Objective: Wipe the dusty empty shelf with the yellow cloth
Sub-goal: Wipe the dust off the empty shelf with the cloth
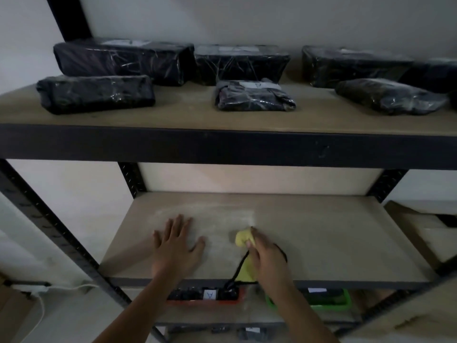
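Dusty board shelf — bunched cloth

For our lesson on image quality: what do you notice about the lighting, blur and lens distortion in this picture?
Head view: dim, greyish light; the wrapped packages show small glints; the shelf beam bows from wide-angle distortion; the right hand gripping the yellow cloth is slightly motion-blurred; the left hand lies flat.
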